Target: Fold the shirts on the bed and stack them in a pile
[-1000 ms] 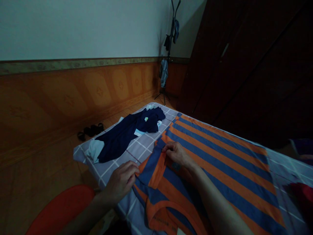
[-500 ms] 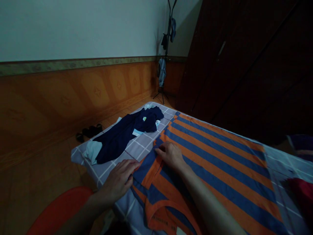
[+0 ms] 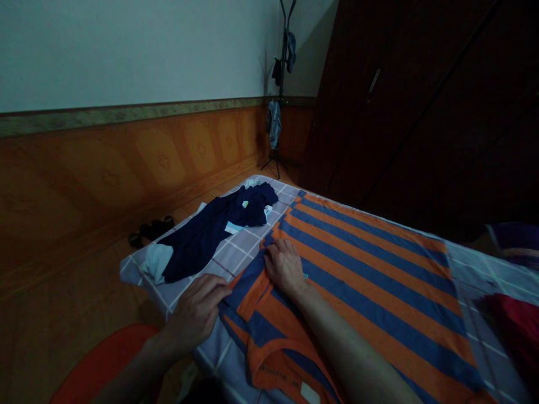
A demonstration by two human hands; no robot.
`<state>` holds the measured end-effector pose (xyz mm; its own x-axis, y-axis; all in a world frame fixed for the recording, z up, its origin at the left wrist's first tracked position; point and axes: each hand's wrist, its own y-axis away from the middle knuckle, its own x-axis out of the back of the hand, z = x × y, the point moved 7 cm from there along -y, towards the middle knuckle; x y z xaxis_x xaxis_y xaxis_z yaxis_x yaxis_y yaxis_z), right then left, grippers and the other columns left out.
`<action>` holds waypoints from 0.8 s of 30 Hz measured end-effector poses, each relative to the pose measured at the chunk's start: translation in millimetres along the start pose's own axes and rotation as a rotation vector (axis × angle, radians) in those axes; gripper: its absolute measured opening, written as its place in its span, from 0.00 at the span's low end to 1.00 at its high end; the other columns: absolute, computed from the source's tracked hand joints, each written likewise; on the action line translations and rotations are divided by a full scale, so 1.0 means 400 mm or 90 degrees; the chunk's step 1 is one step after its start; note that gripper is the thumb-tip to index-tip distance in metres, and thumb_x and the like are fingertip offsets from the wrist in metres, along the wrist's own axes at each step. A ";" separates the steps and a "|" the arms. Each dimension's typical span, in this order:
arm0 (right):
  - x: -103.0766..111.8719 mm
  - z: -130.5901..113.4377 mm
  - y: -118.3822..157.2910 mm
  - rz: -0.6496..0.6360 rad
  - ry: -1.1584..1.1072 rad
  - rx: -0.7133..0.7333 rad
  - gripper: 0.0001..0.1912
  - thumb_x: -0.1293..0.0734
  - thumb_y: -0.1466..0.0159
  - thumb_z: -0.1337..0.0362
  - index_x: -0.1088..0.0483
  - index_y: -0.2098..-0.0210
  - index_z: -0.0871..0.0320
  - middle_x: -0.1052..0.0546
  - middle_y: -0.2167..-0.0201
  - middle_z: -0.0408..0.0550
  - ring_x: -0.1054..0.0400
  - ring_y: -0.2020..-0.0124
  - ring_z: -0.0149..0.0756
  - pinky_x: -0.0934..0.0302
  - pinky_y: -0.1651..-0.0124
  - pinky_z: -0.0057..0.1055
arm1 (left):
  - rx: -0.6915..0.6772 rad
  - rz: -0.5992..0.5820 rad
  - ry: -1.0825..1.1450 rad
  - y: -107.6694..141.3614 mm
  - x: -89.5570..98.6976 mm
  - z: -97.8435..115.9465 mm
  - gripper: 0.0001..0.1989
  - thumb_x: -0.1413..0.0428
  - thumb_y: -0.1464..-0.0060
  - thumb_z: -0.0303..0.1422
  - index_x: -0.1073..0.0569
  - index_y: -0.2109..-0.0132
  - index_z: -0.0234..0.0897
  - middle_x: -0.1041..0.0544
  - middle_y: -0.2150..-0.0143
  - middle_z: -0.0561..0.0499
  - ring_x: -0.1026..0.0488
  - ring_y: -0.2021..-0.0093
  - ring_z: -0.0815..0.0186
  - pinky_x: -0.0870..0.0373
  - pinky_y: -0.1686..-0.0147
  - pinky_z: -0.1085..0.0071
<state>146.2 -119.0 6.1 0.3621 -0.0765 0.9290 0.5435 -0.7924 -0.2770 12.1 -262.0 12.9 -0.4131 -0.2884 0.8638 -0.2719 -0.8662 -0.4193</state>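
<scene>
An orange and blue striped T-shirt [image 3: 357, 280] lies spread on the bed, its collar toward me and its hem away to the right. The near sleeve is folded inward over the body. At the outer edge of that folded sleeve, my left hand [image 3: 200, 306] pinches the fabric between thumb and fingers. My right hand [image 3: 286, 266] presses down farther along the sleeve, its fingers curled on the cloth near the shirt's side edge. The tips of the right fingers are partly hidden.
A dark navy garment [image 3: 210, 230] with pale blue trim lies left on the checked bed sheet [image 3: 227, 249]. Red cloth [image 3: 511, 320] is at right. An orange-red rounded object [image 3: 109, 359] stands below the bed's left edge. Behind are sandals [image 3: 151, 229], a coat rack [image 3: 281, 73] and a dark wardrobe [image 3: 400, 123].
My right hand has turned slightly and its fingers have curled down closer onto the shirt. My left hand stays at the sleeve edge. The view has shifted a little.
</scene>
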 end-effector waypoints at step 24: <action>-0.034 -0.016 0.016 -0.050 0.010 0.076 0.30 0.45 0.33 0.51 0.44 0.38 0.61 0.44 0.36 0.61 0.52 0.36 0.53 0.57 0.38 0.49 | -0.075 -0.219 0.030 -0.098 -0.071 0.109 0.11 0.52 0.44 0.22 0.28 0.59 0.38 0.29 0.63 0.49 0.33 0.60 0.62 0.35 0.58 0.65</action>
<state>139.8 -126.8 -6.7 0.3036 -0.0265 0.9524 0.6563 -0.7188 -0.2292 72.5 -237.7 17.0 -0.3189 0.0326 0.9472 -0.4987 -0.8556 -0.1385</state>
